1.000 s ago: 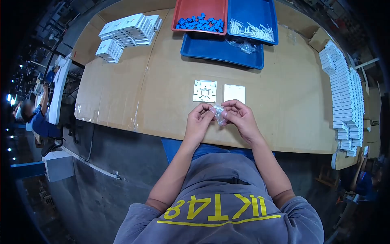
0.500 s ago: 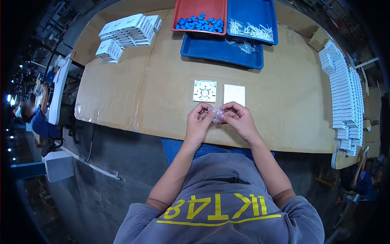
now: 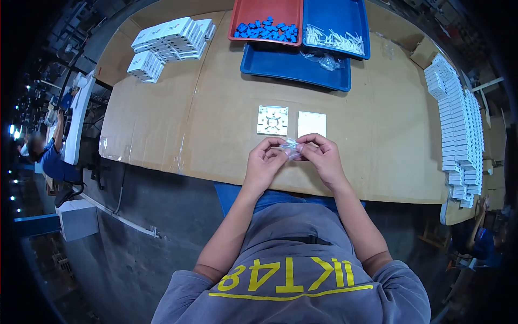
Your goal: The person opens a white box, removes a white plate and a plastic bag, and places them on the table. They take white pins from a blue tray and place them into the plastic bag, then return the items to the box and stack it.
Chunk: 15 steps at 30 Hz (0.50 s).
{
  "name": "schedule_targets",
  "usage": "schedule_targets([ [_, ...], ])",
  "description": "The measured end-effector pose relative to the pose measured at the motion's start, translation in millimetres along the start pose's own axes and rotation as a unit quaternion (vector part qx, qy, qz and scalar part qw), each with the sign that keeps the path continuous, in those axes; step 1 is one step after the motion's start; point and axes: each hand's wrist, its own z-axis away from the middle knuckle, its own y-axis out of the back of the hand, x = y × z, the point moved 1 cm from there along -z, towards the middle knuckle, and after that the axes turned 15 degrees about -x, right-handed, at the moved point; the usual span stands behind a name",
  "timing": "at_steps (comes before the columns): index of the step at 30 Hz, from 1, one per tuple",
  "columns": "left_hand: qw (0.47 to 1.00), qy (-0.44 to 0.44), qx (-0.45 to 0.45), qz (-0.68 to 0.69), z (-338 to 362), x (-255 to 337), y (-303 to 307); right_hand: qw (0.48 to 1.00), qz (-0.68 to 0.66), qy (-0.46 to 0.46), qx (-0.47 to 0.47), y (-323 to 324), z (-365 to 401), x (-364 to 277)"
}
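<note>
Between my two hands is a small clear plastic bag point(image 3: 292, 150), pinched from both sides just above the table's near edge. My left hand point(image 3: 265, 163) grips its left side with thumb and fingers. On the other side my right hand point(image 3: 322, 159) has thumb and fingertips closed on it. What the bag contains is too small to make out. Beyond my left hand a square white plastic tray with a round fitting point(image 3: 272, 120) lies face up. A plain white square cover point(image 3: 312, 123) lies to its right, its near edge partly behind my right hand.
A red bin point(image 3: 265, 16) of blue clips and a blue bin point(image 3: 335, 21) of white sticks stand at the back, above a blue tray point(image 3: 294, 74) with clear plastic bags. White units are stacked left point(image 3: 172, 40) and right point(image 3: 461, 129). Other people sit left and right.
My fingers have shifted slightly on the plastic bag, and the bag now shows a little higher between them. The tray and cover stay in place.
</note>
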Motion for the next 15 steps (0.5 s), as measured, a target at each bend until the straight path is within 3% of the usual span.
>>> schedule_targets([
  [4, 1.000, -0.002, 0.019, 0.024, -1.3, -11.0, 6.5, 0.999, 0.008, 0.037, 0.021, -8.1, -1.4, -2.8],
  [12, 0.999, 0.033, 0.029, 0.032, -0.1, -18.2, 16.6, 0.998, -0.006, -0.068, -0.009, -1.7, -2.6, -1.9],
  [15, 0.985, 0.050, 0.039, 0.158, 2.1, -15.5, 16.9, 0.998, -0.002, -0.058, -0.006, 1.3, -1.5, -3.9],
])
